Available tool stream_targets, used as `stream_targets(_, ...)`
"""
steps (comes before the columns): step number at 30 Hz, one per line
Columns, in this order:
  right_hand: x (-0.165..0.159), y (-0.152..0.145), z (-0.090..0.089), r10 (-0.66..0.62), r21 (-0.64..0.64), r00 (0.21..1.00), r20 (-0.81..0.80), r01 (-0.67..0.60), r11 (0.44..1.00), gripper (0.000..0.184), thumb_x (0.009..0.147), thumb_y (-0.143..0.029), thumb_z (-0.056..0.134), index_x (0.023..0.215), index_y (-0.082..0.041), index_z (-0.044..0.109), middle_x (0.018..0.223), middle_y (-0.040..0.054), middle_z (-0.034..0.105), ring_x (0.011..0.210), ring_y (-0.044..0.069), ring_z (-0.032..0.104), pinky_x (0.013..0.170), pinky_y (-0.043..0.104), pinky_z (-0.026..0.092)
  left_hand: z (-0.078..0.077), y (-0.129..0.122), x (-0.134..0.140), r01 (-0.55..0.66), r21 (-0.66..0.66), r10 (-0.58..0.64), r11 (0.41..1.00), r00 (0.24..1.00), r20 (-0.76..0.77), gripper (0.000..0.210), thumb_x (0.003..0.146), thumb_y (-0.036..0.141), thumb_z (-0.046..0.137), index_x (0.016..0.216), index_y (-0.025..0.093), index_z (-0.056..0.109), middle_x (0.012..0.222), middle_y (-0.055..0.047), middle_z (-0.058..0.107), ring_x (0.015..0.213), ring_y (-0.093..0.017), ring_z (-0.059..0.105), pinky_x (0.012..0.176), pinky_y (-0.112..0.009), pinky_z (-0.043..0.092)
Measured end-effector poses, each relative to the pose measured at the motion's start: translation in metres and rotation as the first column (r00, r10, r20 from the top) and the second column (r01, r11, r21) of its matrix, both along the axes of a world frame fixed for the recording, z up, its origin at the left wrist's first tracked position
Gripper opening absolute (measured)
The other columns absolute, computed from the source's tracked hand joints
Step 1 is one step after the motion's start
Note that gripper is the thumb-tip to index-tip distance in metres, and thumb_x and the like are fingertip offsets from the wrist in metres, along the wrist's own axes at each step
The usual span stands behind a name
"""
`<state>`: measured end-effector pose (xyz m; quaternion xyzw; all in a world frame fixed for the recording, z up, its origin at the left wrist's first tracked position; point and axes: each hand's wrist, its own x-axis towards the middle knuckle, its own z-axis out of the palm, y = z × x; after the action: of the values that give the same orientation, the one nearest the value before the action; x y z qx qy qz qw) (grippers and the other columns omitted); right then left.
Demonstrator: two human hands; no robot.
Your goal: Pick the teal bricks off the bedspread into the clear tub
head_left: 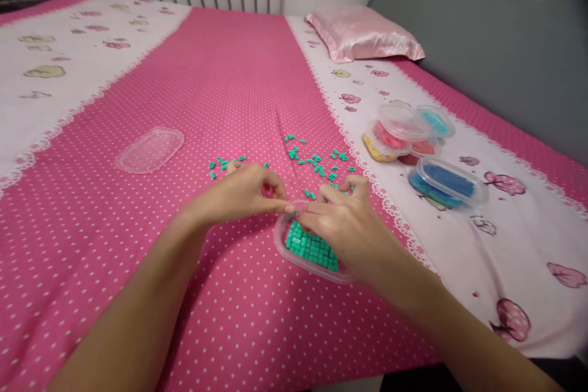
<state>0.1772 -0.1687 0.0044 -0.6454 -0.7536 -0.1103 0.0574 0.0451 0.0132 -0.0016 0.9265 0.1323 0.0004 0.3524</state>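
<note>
A clear plastic container [287,251] stands on the bed, with small green bricks [310,246] packed in neat rows inside it. My left hand [245,193] reaches over the far left rim, thumb and forefinger pinched on a tiny green brick. From the right, my right hand [342,220] bends over the container, its fingertips closed close to the left thumb. Whether the right fingers hold a brick is hidden. Loose green bricks [316,166] lie scattered on the pink cloth beyond both hands.
A clear lid [150,150] lies flat at the left. Lidded containers of red and yellow pieces [390,135], light blue pieces [435,121] and dark blue pieces [448,182] sit at the right. A pink satin pillow [362,33] rests at the back, beside the grey headboard [487,43].
</note>
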Motion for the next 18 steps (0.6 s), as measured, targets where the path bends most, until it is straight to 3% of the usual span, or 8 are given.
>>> stream_targets(4,0.01,-0.009,0.004,-0.022,0.049,0.99,-0.138,0.029,0.998,0.011,0.091,-0.014,0.067,0.09,-0.024,0.072,0.081,-0.0029,0.074,0.082,0.02,0.058,0.082,0.041,0.026,0.004,0.006,-0.002,-0.04,-0.002,0.041,0.999,0.997,0.069,0.028,0.086,0.048,0.068,0.085,0.021,0.076,0.081,0.0,0.076,0.074,-0.014,0.065,0.068,-0.025,0.042)
stream_targets(8,0.025,-0.027,-0.008,-0.027,0.141,0.93,-0.366,0.085,0.986,0.012,0.099,-0.024,0.059,0.097,-0.022,0.071,0.093,0.0013,0.073,0.088,0.019,0.061,0.081,0.037,0.035,0.0,0.018,-0.007,-0.244,0.285,0.221,0.927,0.969,0.11,0.025,0.083,0.037,0.074,0.102,0.021,0.074,0.098,-0.005,0.076,0.088,-0.019,0.067,0.077,-0.03,0.041)
stream_targets(11,0.035,-0.037,-0.02,-0.015,0.25,0.893,-0.45,0.142,0.958,0.013,0.099,-0.019,0.057,0.101,-0.019,0.07,0.094,0.0034,0.071,0.087,0.018,0.061,0.08,0.035,0.04,-0.009,0.023,-0.006,-0.232,0.416,0.232,0.879,0.971,0.052,0.03,0.076,0.032,0.082,0.103,0.023,0.074,0.101,-0.005,0.076,0.094,-0.024,0.066,0.084,-0.035,0.037)
stream_targets(18,0.039,-0.036,-0.019,-0.004,0.304,0.879,-0.477,0.169,0.938,0.015,0.097,-0.017,0.058,0.103,-0.016,0.071,0.095,0.0056,0.072,0.088,0.02,0.062,0.08,0.037,0.044,-0.03,0.015,0.014,-0.228,0.504,0.216,0.833,0.973,0.084,0.015,0.089,0.026,0.064,0.099,0.021,0.073,0.105,-0.011,0.073,0.103,-0.029,0.06,0.092,-0.042,0.033)
